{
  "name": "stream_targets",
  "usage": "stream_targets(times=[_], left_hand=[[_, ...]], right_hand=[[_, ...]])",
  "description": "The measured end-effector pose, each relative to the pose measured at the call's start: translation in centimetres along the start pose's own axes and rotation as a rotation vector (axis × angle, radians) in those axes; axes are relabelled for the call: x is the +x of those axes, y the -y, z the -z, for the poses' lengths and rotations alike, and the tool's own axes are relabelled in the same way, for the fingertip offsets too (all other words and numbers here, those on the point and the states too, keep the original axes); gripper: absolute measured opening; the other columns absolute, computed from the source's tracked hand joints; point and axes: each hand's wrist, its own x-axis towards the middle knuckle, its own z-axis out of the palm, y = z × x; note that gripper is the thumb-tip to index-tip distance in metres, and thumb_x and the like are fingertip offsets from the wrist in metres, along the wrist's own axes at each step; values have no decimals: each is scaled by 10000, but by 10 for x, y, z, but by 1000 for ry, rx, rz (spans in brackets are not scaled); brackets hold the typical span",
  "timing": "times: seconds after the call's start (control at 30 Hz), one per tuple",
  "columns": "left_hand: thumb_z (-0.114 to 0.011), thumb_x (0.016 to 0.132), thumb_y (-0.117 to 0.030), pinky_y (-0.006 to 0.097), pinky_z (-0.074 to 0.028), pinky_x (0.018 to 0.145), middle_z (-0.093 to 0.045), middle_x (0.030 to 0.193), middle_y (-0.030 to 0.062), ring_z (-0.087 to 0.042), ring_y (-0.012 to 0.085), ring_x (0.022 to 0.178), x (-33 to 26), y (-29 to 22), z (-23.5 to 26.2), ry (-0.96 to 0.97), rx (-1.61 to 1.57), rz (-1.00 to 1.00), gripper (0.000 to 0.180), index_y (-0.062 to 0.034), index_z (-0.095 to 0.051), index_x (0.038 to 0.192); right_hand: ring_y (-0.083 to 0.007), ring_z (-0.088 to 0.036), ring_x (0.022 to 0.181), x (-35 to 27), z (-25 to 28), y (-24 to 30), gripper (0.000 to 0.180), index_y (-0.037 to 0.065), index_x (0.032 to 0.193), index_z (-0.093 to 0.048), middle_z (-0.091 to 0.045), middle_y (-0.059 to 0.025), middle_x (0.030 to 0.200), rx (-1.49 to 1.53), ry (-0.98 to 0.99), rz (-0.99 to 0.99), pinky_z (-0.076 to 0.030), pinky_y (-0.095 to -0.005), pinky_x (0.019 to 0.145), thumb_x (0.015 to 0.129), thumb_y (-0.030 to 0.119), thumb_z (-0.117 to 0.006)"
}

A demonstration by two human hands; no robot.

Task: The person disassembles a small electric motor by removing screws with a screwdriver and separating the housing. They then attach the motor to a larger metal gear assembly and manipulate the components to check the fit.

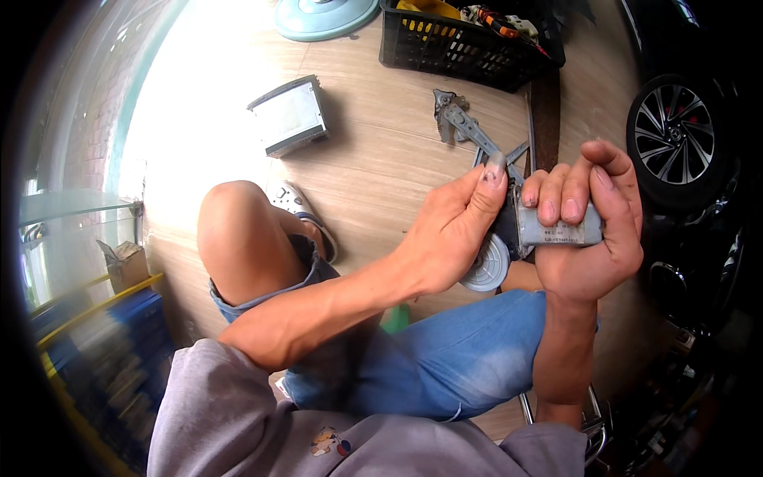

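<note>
My right hand (pixel 592 258) is wrapped round a grey, rounded motor body (pixel 560 231) with a printed label, its fingers curled over the top. The motor appears joined to a metal window regulator (pixel 470 129), whose flat arms cross and reach away from me, with a toothed end at the far tip. My left hand (pixel 449 230) is closed in a pinch beside the motor, thumb uppermost, over the near part of the regulator. What its fingertips grip is hidden. Below them shows a round, ribbed grey disc (pixel 486 266).
A black plastic crate (pixel 469 49) of tools and parts stands at the far side. Left of it are a light-blue round lid (pixel 326 17) and a boxy metal unit (pixel 291 119) on the wood-look floor. A glass shelf (pixel 79 205) is at left, a car wheel (pixel 675 133) at right.
</note>
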Motion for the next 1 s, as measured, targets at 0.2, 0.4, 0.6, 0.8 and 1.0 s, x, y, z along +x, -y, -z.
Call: stream_targets(times=[0.2, 0.4, 0.6, 0.8, 1.0], left_hand=[[-260, 1056, -594, 298, -539, 821, -656, 1045, 106, -632, 150, 955, 0, -1, 6, 49, 7, 128, 714, 33, -593, 1129], [-226, 1061, -572, 298, -533, 797, -660, 987, 88, -625, 148, 892, -2, 0, 6, 74, -80, 167, 702, 0, -624, 1143], [-341, 1062, -314, 341, -488, 932, -614, 1143, 82, -574, 163, 1068, -7, 8, 19, 118, 235, 115, 405, -18, -583, 1195], [-180, 1074, -575, 252, -423, 610, -510, 554, 2, -479, 92, 578, -5, 18, -4, 9, -18, 64, 759, -112, -507, 570], [-178, 1074, -577, 217, -390, 552, -494, 521, -7, -446, 65, 533, -3, 25, -1, 19, -46, 115, 766, -124, -490, 541]], right_hand=[[-195, -564, 698, -9, 1, -6, 350, -87, 1249, -527, -550, -67, 733, -220, 130, -2, -499, -406, 778, 990, 123, -420], [-226, -624, 799, -12, 2, -4, 431, -143, 1301, -472, -613, -135, 825, -435, 365, 40, -515, -410, 860, 1035, 189, -408], [-235, -639, 771, -12, -4, -1, 467, -159, 1259, -496, -625, -160, 808, -453, 507, 34, -539, -410, 791, 1066, 255, -395], [-207, -615, 679, -18, -7, 2, 481, -141, 1032, -587, -594, -157, 727, -537, 480, 26, -544, -380, 703, 1076, 297, -393], [-194, -599, 667, -21, -11, -8, 537, -109, 974, -592, -584, -150, 717, -561, 489, 104, -535, -355, 683, 1093, 350, -338]])
